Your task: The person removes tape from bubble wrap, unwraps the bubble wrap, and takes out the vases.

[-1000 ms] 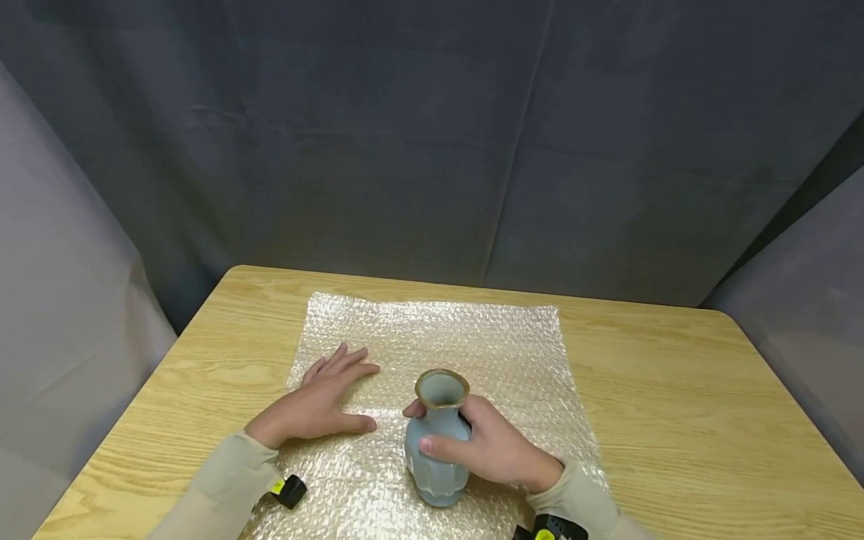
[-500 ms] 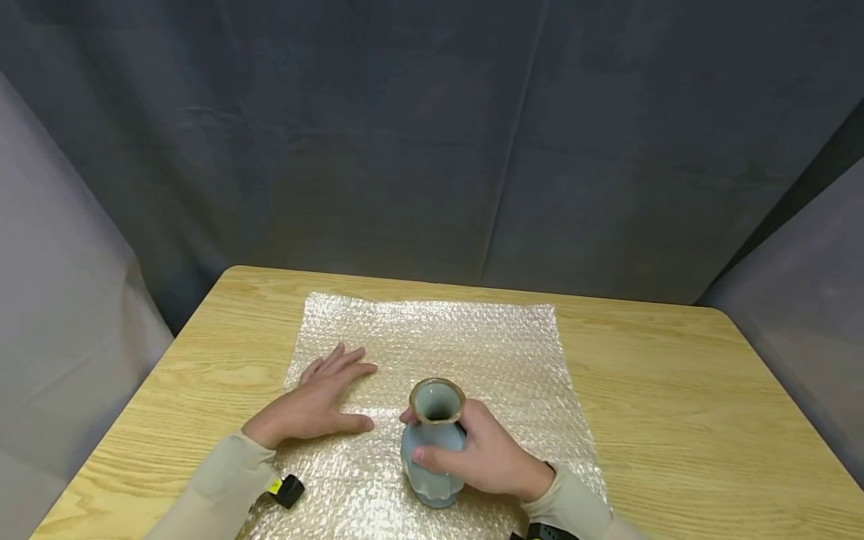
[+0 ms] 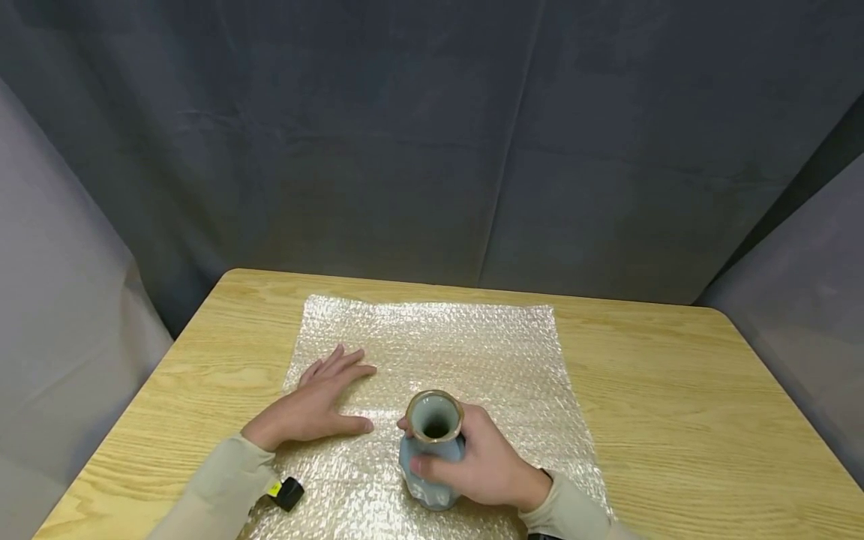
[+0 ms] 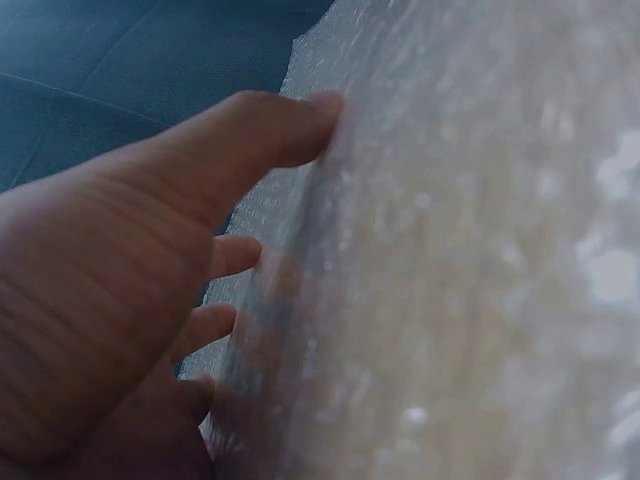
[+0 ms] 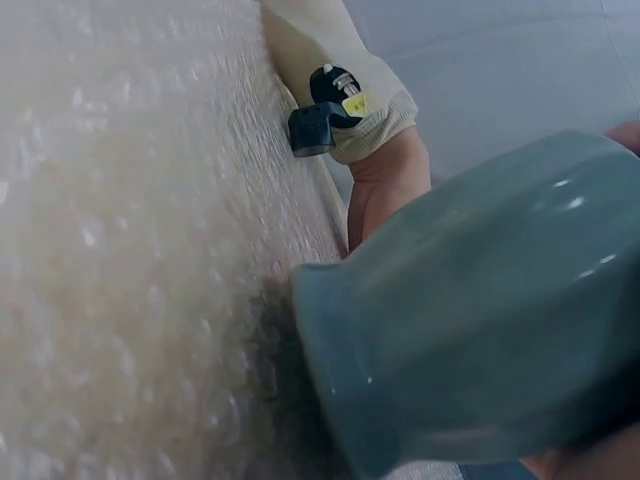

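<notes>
In the head view a pale blue-grey ceramic vase [image 3: 432, 480] with a brown-rimmed mouth stands over a sheet of bubble wrap [image 3: 432, 337]. My right hand [image 3: 482, 461] grips it around the shoulder and neck, thumb across the front and other fingers hidden behind. The right wrist view has the vase's foot [image 5: 335, 370] close against the bubble wrap [image 5: 120, 250]. To the left, my left hand [image 3: 313, 405] rests on the wrap with fingers spread. Its thumb tip and fingertips touch the plastic in the left wrist view, where the hand [image 4: 130, 260] holds nothing.
The bubble wrap lies on a light wood-grain table [image 3: 688, 420] with rounded far corners. A dark grey curtain [image 3: 405, 150] hangs behind it, with paler cloth [image 3: 61, 300] at the left side and more at the right. Each wrist wears a small black camera [image 3: 290, 493].
The vase's mouth has tipped toward the person, showing more of its inside, and the right hand has shifted slightly down with it. The left hand stays put on the wrap.
</notes>
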`<state>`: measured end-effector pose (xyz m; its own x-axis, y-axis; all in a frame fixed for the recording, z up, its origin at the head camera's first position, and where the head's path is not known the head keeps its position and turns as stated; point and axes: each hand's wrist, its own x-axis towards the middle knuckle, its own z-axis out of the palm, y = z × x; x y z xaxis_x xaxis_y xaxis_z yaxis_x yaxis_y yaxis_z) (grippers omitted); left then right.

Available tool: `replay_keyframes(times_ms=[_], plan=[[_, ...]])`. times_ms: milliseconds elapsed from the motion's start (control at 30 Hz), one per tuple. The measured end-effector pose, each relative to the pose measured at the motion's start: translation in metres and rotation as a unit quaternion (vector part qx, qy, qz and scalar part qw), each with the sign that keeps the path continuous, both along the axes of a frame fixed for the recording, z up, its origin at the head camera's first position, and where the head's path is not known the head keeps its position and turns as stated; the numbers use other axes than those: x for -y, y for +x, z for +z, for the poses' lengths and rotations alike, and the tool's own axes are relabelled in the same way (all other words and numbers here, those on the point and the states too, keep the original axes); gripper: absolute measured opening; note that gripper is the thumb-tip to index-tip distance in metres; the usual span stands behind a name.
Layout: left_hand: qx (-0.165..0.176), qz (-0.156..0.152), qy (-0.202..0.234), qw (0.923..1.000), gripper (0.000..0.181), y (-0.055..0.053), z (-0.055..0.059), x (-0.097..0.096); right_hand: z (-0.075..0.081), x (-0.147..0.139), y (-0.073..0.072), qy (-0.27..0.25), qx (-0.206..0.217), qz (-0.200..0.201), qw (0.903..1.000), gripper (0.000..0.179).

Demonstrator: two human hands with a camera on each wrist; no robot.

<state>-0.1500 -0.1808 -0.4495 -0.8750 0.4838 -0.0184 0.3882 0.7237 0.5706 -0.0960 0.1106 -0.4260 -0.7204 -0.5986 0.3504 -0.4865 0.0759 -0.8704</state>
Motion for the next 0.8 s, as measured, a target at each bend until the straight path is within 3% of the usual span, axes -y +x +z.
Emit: replay_keyframes(times_ms=[300, 800], plan=[[0.003, -0.001, 0.0, 1.0, 0.081, -0.0003, -0.0021, 0.0, -0.0049, 0.0, -0.0017, -0.036, -0.056, -0.01, 0.9977, 0.026], [0.005, 0.0, -0.001, 1.0, 0.081, 0.0004, 0.0002, -0.0006, -0.0071, -0.0009, -0.0044, -0.049, -0.05, -0.006, 0.9975, 0.025]])
